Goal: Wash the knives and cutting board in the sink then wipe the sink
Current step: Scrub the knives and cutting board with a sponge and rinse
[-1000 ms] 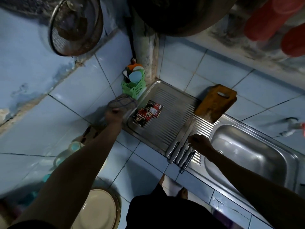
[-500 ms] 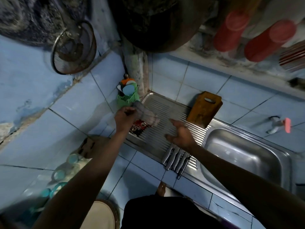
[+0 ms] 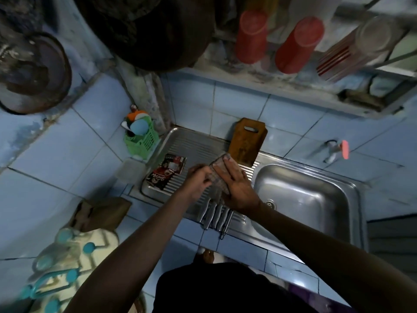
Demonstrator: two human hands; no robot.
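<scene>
Blue-tiled kitchen corner, dim light, seen from above. Steel sink unit (image 3: 352, 188) set in the tiled counter: ribbed draining board on the left, basin on the right, tap (image 3: 336, 150) with a pink-red handle on the wall behind the basin.

Hands: both arms reach forward and meet over the draining board. Left hand (image 3: 198, 179) has fingers curled, pinching the near-left edge of a checked cloth (image 3: 217, 177). Right hand (image 3: 237, 188) lies on top of the cloth, fingers straight and spread, pointing away from the body; the thumb seems to wrap the cloth's near edge, though I cannot tell for sure. Cloth sits between the two hands, above the ribs of the board.

Task things: knives (image 3: 216, 215), several with metal handles side by side, lie on the front edge of the draining board just below the right hand; blades are hidden under the hands. Wooden cutting board (image 3: 247, 141) stands tilted against the back wall tiles, its lower end on the draining board, just beyond the cloth.

Around: red-and-black sachets (image 3: 167, 171) on the left part of the draining board. Green basket (image 3: 141, 138) with utensils in the corner. Red cups (image 3: 297, 44) on a rack overhead.
</scene>
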